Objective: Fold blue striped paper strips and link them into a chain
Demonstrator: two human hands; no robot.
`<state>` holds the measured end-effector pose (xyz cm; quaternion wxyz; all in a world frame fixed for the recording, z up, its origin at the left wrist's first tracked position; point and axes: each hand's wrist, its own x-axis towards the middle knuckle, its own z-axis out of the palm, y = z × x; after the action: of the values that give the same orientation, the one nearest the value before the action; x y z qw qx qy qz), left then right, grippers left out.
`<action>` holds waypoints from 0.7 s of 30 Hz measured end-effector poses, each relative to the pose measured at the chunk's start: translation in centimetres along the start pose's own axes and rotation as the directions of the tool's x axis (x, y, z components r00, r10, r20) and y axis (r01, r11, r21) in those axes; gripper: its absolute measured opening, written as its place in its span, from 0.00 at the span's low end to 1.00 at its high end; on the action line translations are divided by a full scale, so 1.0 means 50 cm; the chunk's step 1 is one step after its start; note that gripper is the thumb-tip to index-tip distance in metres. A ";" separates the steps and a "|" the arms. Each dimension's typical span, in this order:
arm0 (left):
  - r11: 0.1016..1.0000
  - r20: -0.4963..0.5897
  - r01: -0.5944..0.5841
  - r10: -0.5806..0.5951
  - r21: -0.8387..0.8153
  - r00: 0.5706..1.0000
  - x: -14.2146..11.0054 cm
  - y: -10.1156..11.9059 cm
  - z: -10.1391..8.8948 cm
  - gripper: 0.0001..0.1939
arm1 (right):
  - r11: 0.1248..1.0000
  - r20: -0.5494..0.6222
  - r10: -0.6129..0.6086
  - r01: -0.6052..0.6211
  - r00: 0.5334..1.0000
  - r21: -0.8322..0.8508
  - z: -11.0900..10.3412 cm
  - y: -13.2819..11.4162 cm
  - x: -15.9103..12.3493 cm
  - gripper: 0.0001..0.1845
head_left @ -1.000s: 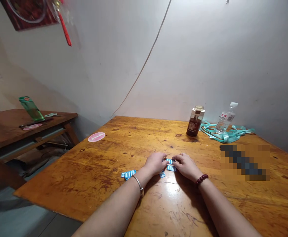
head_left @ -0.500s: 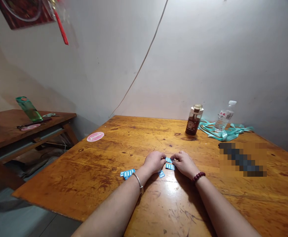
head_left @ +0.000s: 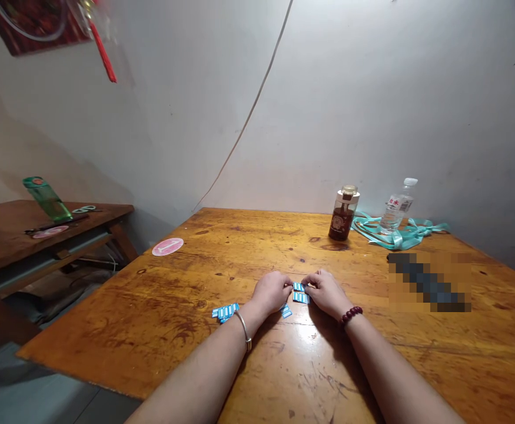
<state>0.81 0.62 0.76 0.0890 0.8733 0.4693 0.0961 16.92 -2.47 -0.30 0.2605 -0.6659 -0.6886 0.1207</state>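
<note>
My left hand is closed, its thumb and fingertips at the left end of an upper row of small blue-and-white cards. At the row's right end, my right hand pinches with thumb and forefinger. A second row of cards lies just below, towards me. Beside my left hand, partly hidden by it, are some loose cards. Further left, a heap of overlapping cards lies by my left wrist. The print on the cards is too small to read.
On the wooden table stand a dark-filled drink bottle and a clear water bottle among turquoise ribbon. A pixelated dark object lies at right, a pink round sticker at left. Another table holds a green bottle.
The whole view has shifted slightly, so everything appears a little further left. My hands stay at the upper row of cards, with hardly any movement of their own.
</note>
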 end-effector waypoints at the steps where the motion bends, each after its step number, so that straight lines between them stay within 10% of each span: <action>1: 1.000 -0.002 -0.001 0.001 0.001 1.000 0.000 0.000 0.000 0.14 | 1.000 -0.002 -0.001 0.001 1.000 -0.003 0.000 -0.001 0.000 0.09; 21: 1.000 -0.037 -0.006 0.005 -0.006 0.999 -0.003 0.007 -0.006 0.16 | 1.000 -0.039 -0.002 0.002 0.999 0.011 0.006 -0.004 -0.003 0.10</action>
<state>0.93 0.30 1.13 0.0827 0.8723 0.4682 0.1141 16.60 -2.58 -0.47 0.2776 -0.6659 -0.6835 0.1112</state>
